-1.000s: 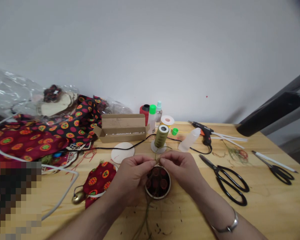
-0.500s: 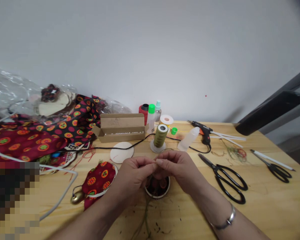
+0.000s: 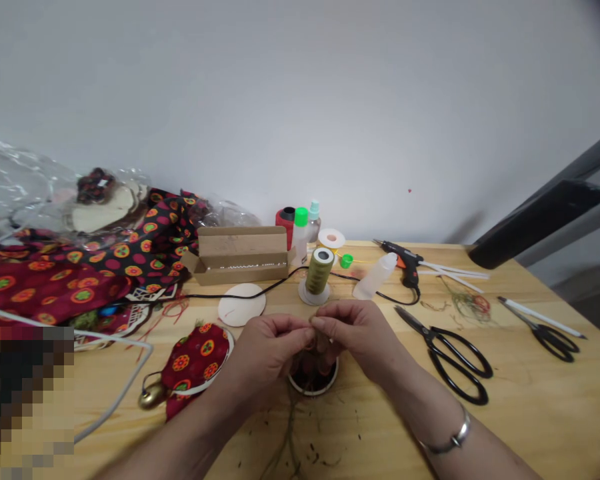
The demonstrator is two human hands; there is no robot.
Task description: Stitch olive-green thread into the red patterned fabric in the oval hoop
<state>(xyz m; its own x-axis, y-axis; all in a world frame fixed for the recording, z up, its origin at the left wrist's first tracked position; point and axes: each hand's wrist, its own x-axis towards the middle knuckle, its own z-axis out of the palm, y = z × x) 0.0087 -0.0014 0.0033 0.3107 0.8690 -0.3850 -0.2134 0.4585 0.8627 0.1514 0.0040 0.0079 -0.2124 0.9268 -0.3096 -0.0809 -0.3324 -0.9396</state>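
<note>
My left hand (image 3: 275, 343) and my right hand (image 3: 355, 333) meet fingertip to fingertip, each closed in a pinch. What lies between the fingers is too small to make out. Just beneath them is a round, dark-red patterned piece with a white rim (image 3: 316, 390), partly hidden by the hands. Olive-green threads (image 3: 291, 427) trail from its near edge across the table. Beyond the fingers stands a cone of olive-green thread (image 3: 321, 270). Left of my left hand lies a red patterned fabric piece (image 3: 195, 357) with a brass bell (image 3: 153, 395) at its side.
Large black-handled scissors (image 3: 447, 353) lie right of my hands, smaller scissors (image 3: 550, 333) farther right. Behind are a glue gun (image 3: 405, 260), a translucent bottle (image 3: 376, 277), an open cardboard box (image 3: 243, 257) and a pale disc (image 3: 241, 305). Patterned fabric (image 3: 60, 280) and a white cable (image 3: 130, 373) fill the left.
The view has shifted slightly, so the table things appear a little farther left. Both hands stay pinched together over the round piece, with only slight finger movement.
</note>
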